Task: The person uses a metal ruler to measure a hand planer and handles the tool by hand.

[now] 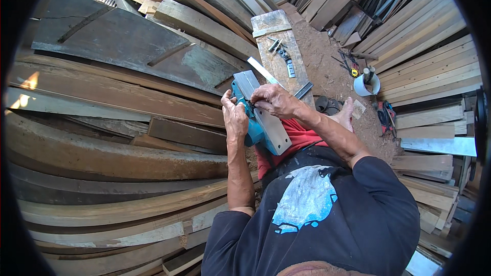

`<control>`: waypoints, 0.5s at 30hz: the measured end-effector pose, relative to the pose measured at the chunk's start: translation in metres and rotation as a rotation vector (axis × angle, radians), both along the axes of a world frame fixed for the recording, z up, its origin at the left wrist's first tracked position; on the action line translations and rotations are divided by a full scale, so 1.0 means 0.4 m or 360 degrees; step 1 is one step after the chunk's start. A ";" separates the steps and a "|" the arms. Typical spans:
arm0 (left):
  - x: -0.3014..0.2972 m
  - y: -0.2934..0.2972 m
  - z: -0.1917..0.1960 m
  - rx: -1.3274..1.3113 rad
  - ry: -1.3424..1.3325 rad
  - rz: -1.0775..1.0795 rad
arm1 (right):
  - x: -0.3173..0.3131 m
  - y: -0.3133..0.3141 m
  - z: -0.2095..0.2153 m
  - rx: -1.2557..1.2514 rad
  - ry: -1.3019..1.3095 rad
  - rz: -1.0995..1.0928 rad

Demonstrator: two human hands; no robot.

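Teal planer (258,117) lies sole-up btwn both hands, long axis running away from body; right hand (274,100) pinches sth small atop it, left hand (235,117) clamps its side.

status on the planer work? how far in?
Done: the teal electric planer lies flipped, metal sole up, on the person's lap. In hand: the left hand steadies its body and the right hand works at the sole's middle. Left: small tools lie unused on the board ahead.
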State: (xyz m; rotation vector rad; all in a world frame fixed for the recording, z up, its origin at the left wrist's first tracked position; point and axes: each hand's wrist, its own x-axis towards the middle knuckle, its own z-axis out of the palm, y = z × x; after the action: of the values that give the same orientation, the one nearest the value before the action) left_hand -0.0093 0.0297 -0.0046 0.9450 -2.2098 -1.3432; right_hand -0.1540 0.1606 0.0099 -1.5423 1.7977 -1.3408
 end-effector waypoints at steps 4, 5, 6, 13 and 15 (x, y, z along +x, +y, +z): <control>0.001 -0.001 0.002 0.0052 -0.0030 0.0024 | 0.022 0.002 -0.006 -0.0123 0.0109 -0.0103; 0.002 -0.001 0.001 0.0045 -0.0053 0.0028 | 0.026 0.003 -0.009 -0.0123 0.0109 -0.0103; 0.003 0.001 0.002 0.0046 -0.0055 0.0028 | 0.031 0.005 -0.011 -0.0153 0.0066 -0.0147; 0.001 0.009 -0.001 -0.0010 -0.0035 0.0004 | 0.066 0.017 -0.024 -0.0196 -0.0030 -0.0347; 0.000 0.005 -0.003 -0.0028 -0.0048 0.0001 | 0.060 0.015 -0.015 -0.0226 0.0156 -0.0382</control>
State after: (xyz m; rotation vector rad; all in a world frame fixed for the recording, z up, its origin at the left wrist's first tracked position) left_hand -0.0091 0.0316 -0.0058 0.9659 -2.2394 -1.3156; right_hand -0.1301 0.1665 0.0040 -1.5248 2.0404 -1.5577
